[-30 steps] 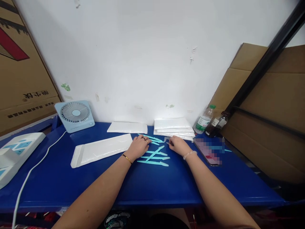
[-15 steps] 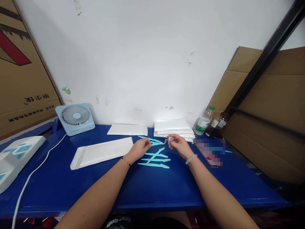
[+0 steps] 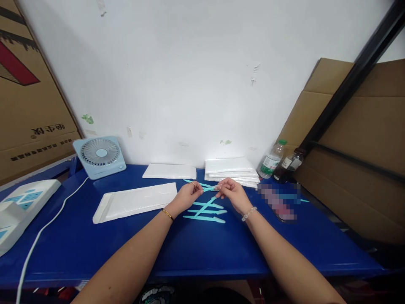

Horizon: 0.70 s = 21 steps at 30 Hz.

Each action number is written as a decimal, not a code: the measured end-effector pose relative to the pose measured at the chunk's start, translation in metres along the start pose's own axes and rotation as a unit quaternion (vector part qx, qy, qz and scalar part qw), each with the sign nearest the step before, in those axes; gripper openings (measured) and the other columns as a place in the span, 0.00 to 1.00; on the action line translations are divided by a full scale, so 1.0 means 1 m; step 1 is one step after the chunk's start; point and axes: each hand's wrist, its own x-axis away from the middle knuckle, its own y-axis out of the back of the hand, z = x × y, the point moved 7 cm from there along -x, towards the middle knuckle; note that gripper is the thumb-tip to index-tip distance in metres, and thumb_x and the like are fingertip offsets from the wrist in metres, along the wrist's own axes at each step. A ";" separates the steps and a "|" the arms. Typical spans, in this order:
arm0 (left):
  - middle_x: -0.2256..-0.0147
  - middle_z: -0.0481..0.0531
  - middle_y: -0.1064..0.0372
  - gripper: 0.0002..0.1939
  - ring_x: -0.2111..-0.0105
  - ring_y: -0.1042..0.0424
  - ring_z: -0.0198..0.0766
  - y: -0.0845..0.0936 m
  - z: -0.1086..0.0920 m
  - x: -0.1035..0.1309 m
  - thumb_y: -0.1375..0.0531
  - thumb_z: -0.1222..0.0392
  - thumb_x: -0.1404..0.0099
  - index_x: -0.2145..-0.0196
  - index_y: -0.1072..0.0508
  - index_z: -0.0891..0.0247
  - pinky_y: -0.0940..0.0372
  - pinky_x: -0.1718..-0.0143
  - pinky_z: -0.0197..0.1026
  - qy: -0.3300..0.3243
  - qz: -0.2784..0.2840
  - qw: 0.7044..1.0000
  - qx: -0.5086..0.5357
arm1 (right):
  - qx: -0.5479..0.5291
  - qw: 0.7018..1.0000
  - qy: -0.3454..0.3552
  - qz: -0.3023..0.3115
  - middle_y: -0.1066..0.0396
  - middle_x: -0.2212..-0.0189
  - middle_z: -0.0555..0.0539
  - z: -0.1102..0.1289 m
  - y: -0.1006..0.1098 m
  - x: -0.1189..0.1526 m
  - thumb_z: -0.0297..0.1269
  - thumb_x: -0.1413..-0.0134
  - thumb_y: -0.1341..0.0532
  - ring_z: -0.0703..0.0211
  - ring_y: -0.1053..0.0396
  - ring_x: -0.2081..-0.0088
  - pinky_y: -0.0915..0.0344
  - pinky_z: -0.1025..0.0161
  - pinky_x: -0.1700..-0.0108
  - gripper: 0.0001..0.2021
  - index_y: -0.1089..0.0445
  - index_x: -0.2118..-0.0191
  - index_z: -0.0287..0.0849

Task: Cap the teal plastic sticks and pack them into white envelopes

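A turquoise eyebrow razor is pinched by its handle in the fingers of my left hand. My right hand is closed around the blade end of that razor, where a small clear cap shows partly between the fingertips. Just behind the held razor lies another turquoise razor, partly hidden by my hands. Nearer to me several more turquoise razors rest on the blue table, one of them slanting across the others.
White padded envelopes lie left of my hands and by the wall, with a stack at right. A blue fan and white device stand left. Bottles, a blurred phone and cardboard are right.
My right hand has moved left with the clear cap and met the blade end of the razor in my left hand. The left hand has hardly moved.
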 end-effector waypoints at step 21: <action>0.50 0.53 0.33 0.15 0.49 0.39 0.46 0.001 0.005 0.002 0.49 0.58 0.34 0.51 0.31 0.57 0.41 0.53 0.46 -0.044 0.018 0.948 -0.314 | 0.567 0.811 0.134 0.039 0.33 0.58 0.44 -0.013 0.024 -0.020 0.28 0.46 0.45 0.56 0.34 0.56 0.39 0.62 0.53 0.14 0.29 0.55 0.44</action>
